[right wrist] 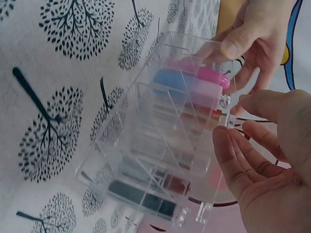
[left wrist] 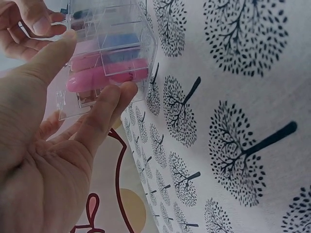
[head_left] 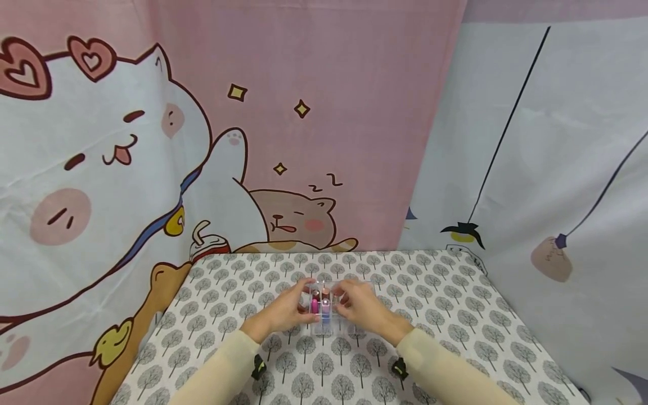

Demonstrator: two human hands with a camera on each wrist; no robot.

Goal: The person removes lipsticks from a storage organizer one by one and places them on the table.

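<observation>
A clear plastic organizer with compartments (head_left: 322, 328) sits on the tree-print cloth between the two hands. My left hand (head_left: 287, 306) grips its left side, thumb toward the front and fingers toward the back. Close to those fingers stands a bright pink tube (left wrist: 104, 76). Beside the tube is a blue and pale pink bottle (right wrist: 187, 88) with a clear faceted cap (right wrist: 224, 100). My right hand (head_left: 363, 306) hovers over the organizer's right part. In the right wrist view its fingers (right wrist: 228, 150) are loosely bent and apart from the thumb, nothing showing between them.
A dark-coloured case (right wrist: 141, 198) lies in the organizer's far compartment from the bottles. The tree-print cloth (head_left: 324, 365) covers the table, which ends against a pink cartoon curtain (head_left: 364, 140) at the back. Pale fabric (head_left: 506, 169) hangs along the right side.
</observation>
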